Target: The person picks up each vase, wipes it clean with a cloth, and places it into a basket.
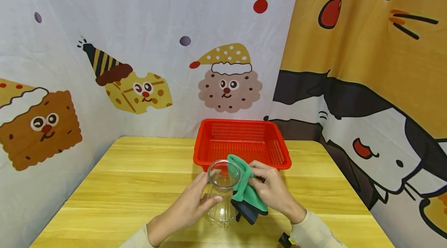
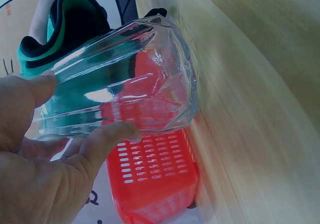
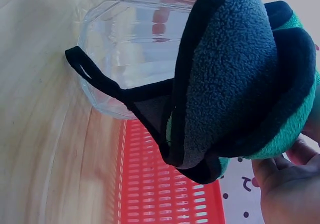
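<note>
A clear, faceted glass vase point(image 1: 220, 211) stands upright on the table, its round mouth facing up. My left hand point(image 1: 185, 207) grips it from the left, with thumb and fingers along its side. In my right hand point(image 1: 271, 188) is a green and grey cleaning cloth point(image 1: 244, 188) with black edging, pinched between thumb and fingers. The cloth's upper end lies at the right side of the vase's rim. From the right wrist view, the cloth point(image 3: 225, 78) hangs in folds, and its black loop point(image 3: 92, 73) overlaps the glass.
Just behind the vase, a red perforated plastic basket point(image 1: 283, 162) sits at the back of the wooden table point(image 1: 146, 174). A small black object point(image 1: 285, 239) lies beside my right sleeve. Printed curtains point(image 1: 153, 15) hang behind and at the sides.
</note>
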Tool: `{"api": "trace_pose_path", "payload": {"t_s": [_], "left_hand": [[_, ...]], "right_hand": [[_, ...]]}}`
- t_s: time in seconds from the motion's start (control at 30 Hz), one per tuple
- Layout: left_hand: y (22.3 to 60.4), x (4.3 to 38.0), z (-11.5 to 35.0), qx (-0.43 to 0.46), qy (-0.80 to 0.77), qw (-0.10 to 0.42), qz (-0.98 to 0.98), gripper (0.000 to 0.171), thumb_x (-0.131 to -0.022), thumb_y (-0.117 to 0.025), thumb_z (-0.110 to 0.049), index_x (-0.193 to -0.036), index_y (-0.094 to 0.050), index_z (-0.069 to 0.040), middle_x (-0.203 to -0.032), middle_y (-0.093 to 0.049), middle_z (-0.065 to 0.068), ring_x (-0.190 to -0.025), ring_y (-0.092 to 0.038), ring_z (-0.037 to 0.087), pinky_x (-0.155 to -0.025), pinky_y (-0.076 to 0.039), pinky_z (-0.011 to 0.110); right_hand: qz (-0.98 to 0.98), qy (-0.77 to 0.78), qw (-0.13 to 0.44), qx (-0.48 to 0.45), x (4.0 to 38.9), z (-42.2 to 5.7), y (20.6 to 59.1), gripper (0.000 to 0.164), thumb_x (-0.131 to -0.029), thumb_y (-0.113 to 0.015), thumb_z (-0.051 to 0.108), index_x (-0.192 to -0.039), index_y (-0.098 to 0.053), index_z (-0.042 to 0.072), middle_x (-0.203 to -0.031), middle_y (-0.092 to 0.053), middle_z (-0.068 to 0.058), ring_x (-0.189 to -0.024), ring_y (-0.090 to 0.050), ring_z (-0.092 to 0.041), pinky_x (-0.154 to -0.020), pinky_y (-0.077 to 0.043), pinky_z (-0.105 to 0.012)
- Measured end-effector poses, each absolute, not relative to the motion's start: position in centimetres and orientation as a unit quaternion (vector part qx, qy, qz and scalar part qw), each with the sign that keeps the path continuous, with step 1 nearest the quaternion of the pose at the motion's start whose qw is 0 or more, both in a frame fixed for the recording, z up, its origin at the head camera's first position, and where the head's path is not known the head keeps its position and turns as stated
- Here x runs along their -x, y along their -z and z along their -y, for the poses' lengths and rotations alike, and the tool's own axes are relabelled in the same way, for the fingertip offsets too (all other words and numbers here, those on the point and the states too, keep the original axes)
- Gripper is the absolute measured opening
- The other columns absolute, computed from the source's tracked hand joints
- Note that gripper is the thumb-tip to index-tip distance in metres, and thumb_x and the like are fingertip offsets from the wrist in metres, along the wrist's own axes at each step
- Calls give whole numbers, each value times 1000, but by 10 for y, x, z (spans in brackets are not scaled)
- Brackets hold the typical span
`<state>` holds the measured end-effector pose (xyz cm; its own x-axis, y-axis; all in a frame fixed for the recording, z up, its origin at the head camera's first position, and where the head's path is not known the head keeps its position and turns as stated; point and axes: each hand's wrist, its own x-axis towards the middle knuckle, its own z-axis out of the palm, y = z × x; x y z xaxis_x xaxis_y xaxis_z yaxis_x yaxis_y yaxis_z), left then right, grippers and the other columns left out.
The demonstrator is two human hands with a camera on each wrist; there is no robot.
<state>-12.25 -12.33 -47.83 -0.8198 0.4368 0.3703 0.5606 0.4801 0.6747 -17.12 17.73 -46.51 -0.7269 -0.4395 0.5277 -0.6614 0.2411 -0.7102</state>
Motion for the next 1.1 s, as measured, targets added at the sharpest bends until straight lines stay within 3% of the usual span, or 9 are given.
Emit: {"api": "trace_pose_path", "payload": {"t_s": [0.07, 0.27, 0.3, 0.5, 0.8, 1.1], "left_hand": [[478, 122, 124, 292, 418, 73, 857, 72, -111, -82, -26, -174, -49, -12, -157, -68, 13, -128, -75, 28, -93, -72, 30], [476, 121, 124, 296, 421, 69, 855, 72, -112, -81, -28, -174, -48, -12, -158, -67, 13, -123, -73, 27, -89, -71, 27], [476, 121, 124, 295, 421, 68, 855, 72, -112, -81, -28, -174, -48, -12, -158, -67, 13, -124, -73, 27, -90, -72, 27], [472, 122, 124, 297, 420, 63, 855, 73, -110, -83, -23, -175, -48, -13, -157, -68, 13, -137, -73, 34, -100, -73, 35], [470, 125, 125, 288, 436, 50, 851, 72, -110, -83, -21, -174, -50, -16, -157, -68, 11, -139, -72, 36, -98, -71, 26], [472, 125, 126, 283, 442, 42, 850, 70, -111, -83, -22, -173, -51, -17, -158, -68, 11, -148, -68, 41, -101, -73, 38]], "right_hand": [[760, -513, 128, -377, 181, -181, 480, 27, -113, -72, 1, -122, -91, 19, -117, -82, 0, -103, -79, -10, -76, -73, -30], [754, -511, 151, -384, 180, -182, 480, 28, -112, -74, 1, -121, -90, 21, -116, -81, 2, -101, -78, -10, -74, -72, -28], [769, -505, 142, -366, 171, -179, 465, 32, -109, -75, -3, -118, -90, 23, -113, -81, 2, -98, -79, -10, -70, -72, -29], [790, -492, 135, -339, 168, -177, 460, 32, -107, -77, -6, -114, -91, 22, -111, -82, 3, -99, -78, -10, -73, -72, -29], [797, -476, 130, -347, 167, -180, 458, 38, -104, -77, -13, -120, -91, 19, -114, -82, 2, -103, -76, -3, -78, -74, -32], [800, -467, 133, -351, 164, -180, 460, 36, -103, -79, -11, -123, -90, 17, -114, -82, 2, -101, -75, -2, -77, -75, -32]]}}
